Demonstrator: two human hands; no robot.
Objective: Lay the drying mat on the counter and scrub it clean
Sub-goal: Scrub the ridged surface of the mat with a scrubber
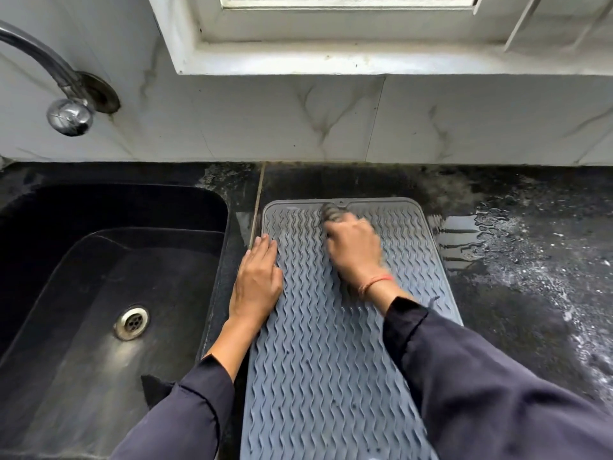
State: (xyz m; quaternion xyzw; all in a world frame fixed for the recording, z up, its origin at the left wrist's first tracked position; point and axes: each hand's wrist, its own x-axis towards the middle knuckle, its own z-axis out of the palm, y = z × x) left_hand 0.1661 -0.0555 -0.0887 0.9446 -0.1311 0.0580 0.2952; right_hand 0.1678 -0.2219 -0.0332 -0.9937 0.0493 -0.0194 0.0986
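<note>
Left hand [257,280] lay flat, pinning the left edge of the floppy, probably slippery drying mat [331,360]; right hand [353,250] gripped a scourer [333,212].

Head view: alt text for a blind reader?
The right hand scrubs the far end of a grey ribbed drying mat with a scrubber; left hand presses flat on its left edge. Wet black counter, sink at left.

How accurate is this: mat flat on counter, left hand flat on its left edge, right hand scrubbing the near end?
One error: the head view shows the right hand scrubbing the far end of the mat, by the wall. Rest is right.
</note>
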